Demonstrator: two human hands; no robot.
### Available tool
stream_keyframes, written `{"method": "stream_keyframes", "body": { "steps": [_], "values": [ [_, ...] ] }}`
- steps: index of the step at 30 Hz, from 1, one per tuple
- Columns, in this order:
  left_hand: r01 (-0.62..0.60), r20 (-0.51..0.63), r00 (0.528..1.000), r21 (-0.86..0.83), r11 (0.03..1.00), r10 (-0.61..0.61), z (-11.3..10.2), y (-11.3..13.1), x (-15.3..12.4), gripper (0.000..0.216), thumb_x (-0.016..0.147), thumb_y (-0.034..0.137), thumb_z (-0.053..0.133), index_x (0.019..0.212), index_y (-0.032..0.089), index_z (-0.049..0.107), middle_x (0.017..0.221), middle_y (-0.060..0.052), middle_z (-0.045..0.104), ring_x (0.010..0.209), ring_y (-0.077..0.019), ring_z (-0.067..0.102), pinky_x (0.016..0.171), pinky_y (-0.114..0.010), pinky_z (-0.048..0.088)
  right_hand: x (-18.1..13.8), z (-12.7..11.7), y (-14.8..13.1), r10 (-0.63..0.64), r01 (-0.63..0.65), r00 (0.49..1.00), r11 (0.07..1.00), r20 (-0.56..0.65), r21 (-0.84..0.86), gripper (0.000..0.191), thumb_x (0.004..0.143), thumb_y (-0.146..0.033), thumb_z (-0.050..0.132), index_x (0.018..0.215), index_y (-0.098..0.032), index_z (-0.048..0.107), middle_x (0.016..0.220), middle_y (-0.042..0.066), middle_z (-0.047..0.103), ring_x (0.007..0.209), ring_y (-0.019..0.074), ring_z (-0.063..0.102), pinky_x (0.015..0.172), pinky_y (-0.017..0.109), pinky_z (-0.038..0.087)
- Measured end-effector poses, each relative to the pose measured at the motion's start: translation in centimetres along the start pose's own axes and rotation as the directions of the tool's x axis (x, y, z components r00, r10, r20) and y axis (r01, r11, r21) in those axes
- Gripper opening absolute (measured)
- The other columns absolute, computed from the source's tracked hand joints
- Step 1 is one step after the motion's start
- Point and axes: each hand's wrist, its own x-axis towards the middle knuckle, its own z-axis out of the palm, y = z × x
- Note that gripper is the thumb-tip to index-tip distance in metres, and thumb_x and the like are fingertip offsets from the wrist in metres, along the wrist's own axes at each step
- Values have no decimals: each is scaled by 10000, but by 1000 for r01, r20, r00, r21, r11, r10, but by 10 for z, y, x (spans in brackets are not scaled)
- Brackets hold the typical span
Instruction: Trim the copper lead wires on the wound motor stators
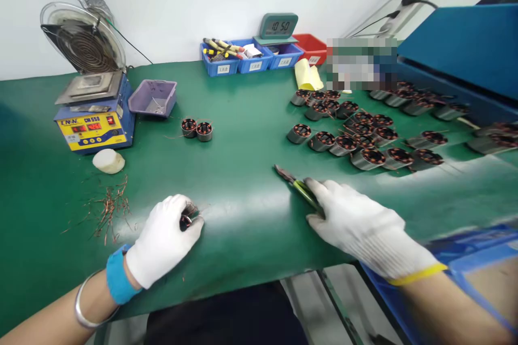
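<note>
My left hand (164, 237), in a white glove, is closed around a small copper-wound motor stator (185, 221) at the front left of the green table. Most of that stator is hidden by the fingers, and thin wires stick out of it. My right hand (348, 215), gloved too, is wrapped around the green handles of a pair of pliers (297, 186). Their jaws point away to the left, and whether they are open I cannot tell. Two more stators (204, 131) stand side by side beyond my left hand. Copper wire clippings (110, 207) lie scattered to its left.
Several stators (343, 145) crowd the right of the green table (238, 172). A yellow-blue solder pot (95, 118), a purple tray (154, 98) and a white round block (108, 161) stand at left. Blue bins (222, 67), a red bin (311, 49) and a clock (279, 26) line the back.
</note>
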Motion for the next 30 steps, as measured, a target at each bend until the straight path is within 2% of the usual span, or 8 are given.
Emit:
{"method": "stream_keyframes", "body": {
  "steps": [3, 7, 9, 11, 13, 15, 19, 30],
  "values": [
    [17, -14, 1000, -15, 1000, -17, 2, 0, 0, 91, 832, 287, 528, 783, 210, 521, 765, -23, 598, 756, -213, 585, 680, -352, 457, 0, 8, -8, 29, -25, 994, 999, -105, 41, 487, 870, -249, 416, 1325, -101, 511, 1034, 190, 626, 871, 337, 614, 657, 420, 477],
    [21, -16, 1000, -41, 999, -22, 5, -1, -1, 81, 829, 289, 537, 817, 210, 546, 797, -32, 612, 778, -224, 591, 699, -367, 470, -6, 11, -18, 178, -93, 971, 898, -161, 431, 647, 861, -293, 426, 1461, -84, 304, 1170, 214, 608, 1043, 363, 601, 853, 488, 501],
    [18, -16, 1000, -56, 998, -19, 6, -2, -1, 74, 830, 284, 538, 838, 212, 555, 819, -39, 620, 801, -233, 594, 712, -375, 476, -15, 2, -30, 188, -142, 982, 696, 13, 703, 667, 850, -335, 445, 1471, -155, 281, 1147, 172, 623, 1008, 337, 627, 853, 483, 512],
    [15, -20, 1000, -61, 998, -17, 6, -4, -1, 70, 828, 279, 544, 849, 214, 556, 828, -38, 621, 815, -236, 593, 728, -380, 475, -25, -12, -49, -75, -205, 968, 324, 241, 924, 629, 812, -369, 492, 1405, -209, 363, 1071, 119, 631, 891, 281, 658, 797, 432, 534],
    [15, -24, 1000, -61, 998, -16, 7, -5, -1, 71, 831, 280, 541, 858, 215, 554, 837, -33, 619, 819, -231, 588, 742, -382, 468, -30, -26, -70, -439, -394, 830, -22, 345, 919, 550, 732, -364, 561, 1254, -208, 483, 940, 62, 620, 731, 209, 645, 700, 359, 535],
    [13, -22, 1000, -61, 998, -15, 9, -6, -1, 76, 840, 283, 530, 867, 217, 556, 845, -30, 618, 823, -225, 582, 757, -384, 463, -29, -35, -89, -638, -592, 669, -148, 381, 792, 478, 656, -331, 609, 1105, -187, 532, 808, 11, 589, 616, 146, 598, 606, 283, 497],
    [-11, -16, 1000, -69, 998, 10, 9, -7, -1, 89, 852, 291, 520, 875, 218, 564, 853, -39, 619, 828, -232, 571, 763, -398, 461, -17, -43, -104, -740, -738, 514, -125, 434, 663, 495, 620, -332, 668, 1058, -177, 498, 738, -10, 601, 593, 116, 587, 564, 226, 458],
    [-14, 32, 999, -69, 997, 17, 9, -7, 0, 98, 847, 271, 498, 854, 203, 568, 834, -42, 595, 795, -221, 542, 734, -380, 433, -9, -55, -100, -716, -697, 532, -68, 452, 714, 511, 591, -275, 655, 1077, -187, 525, 868, -6, 607, 675, 120, 607, 590, 231, 486]
  ]
}}
